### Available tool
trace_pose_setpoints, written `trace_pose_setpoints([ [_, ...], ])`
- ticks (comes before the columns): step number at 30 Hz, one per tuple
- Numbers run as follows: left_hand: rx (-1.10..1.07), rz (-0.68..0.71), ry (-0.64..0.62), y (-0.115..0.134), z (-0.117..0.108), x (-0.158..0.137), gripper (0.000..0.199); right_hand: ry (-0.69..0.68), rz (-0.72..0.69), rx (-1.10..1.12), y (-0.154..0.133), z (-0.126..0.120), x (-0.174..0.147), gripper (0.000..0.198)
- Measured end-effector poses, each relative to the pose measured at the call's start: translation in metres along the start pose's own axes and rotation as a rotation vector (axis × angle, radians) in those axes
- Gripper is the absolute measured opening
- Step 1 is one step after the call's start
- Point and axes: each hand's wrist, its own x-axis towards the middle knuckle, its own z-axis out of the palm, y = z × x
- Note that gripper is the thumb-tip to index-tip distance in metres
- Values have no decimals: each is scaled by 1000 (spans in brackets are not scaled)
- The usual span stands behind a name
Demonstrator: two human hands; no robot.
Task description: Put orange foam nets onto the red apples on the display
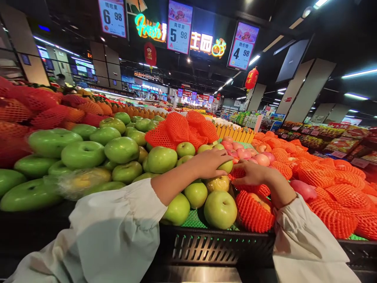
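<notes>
Left hand: my left hand lies palm-down over a green apple in the heap, fingers curled together across its top; I see them on it, but I cannot tell whether they actually clamp it.
Right hand: my right hand rests just beside the left, fingertips bent down onto an orange foam net at the seam between the green and the red fruit; I cannot tell whether the fingers pinch the net or only touch it.
Green apple: it sits near the right edge of the green pile, touching a yellowish wrapped fruit below it.
Front crate: a black slotted crate with a green mesh liner holds bare green apples; three big ones sit at its front.
Green heap: more green apples are stacked to my left, rising away from me.
Loose nets: a bundle of empty orange nets lies on top of the green pile.
Right bin: red apples, some bare, many sleeved in orange netting.
Overhead: price signs hang above the stand.
</notes>
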Motion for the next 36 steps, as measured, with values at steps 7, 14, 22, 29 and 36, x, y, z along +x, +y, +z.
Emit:
trace_pose_setpoints([
  [7,6,20,7,-2,3,1,61,142,42,173,4,5,11,28],
  [14,11,13,-8,1,0,1,63,155,347,-54,-12,10,21,46],
  [22,2,17,6,0,1,1,60,41,136,43,4,6,5,62],
  [29,22,-18,-24,5,-5,0,60,-10,76,288,24,-6,-14,84],
  [36,-19,-2,-4,0,-1,-1,61,66,142,-37,-18,5,1,72],
])
